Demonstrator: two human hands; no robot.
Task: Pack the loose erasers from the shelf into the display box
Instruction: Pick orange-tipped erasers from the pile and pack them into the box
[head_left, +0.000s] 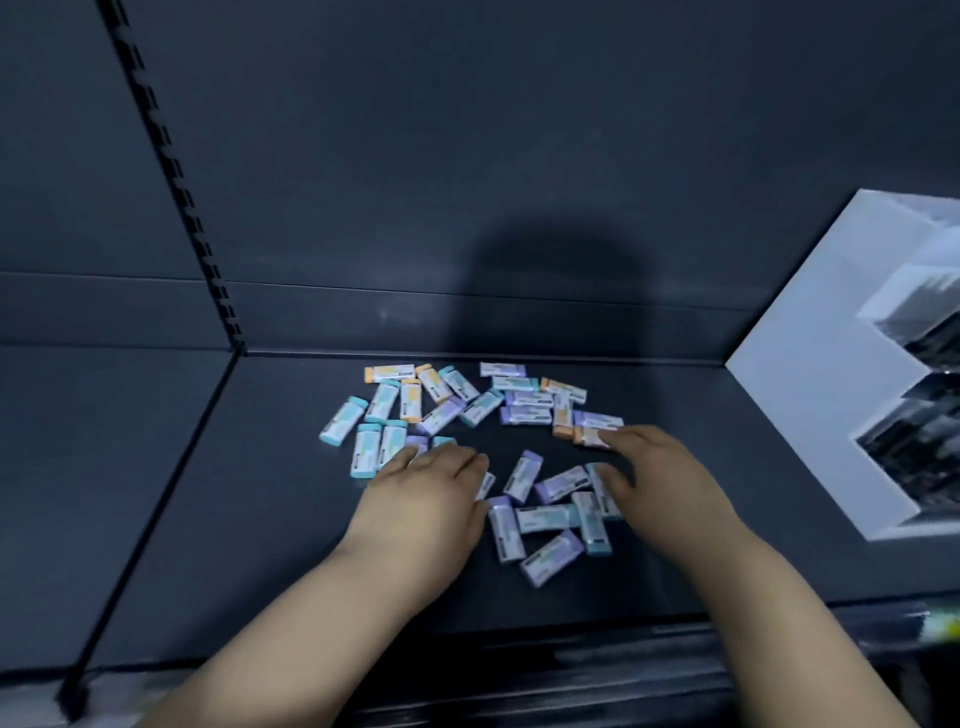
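Observation:
Several loose erasers (470, 402) in teal, purple and orange sleeves lie scattered on the dark shelf (260, 519). My left hand (426, 499) rests palm down, fingers straight, over a few erasers at the pile's left. My right hand (654, 478) lies flat at the pile's right; its fingertips touch an orange eraser (589, 435) and its thumb lies beside a teal one (605, 491). A white stepped display box (810, 374) stands at the right edge of the shelf, apart from both hands.
A dark back panel rises behind the shelf. A slotted upright rail (176, 187) runs down the left to the shelf's back corner. The shelf's front lip (519, 649) crosses below my forearms. Bare shelf surface lies left of the pile.

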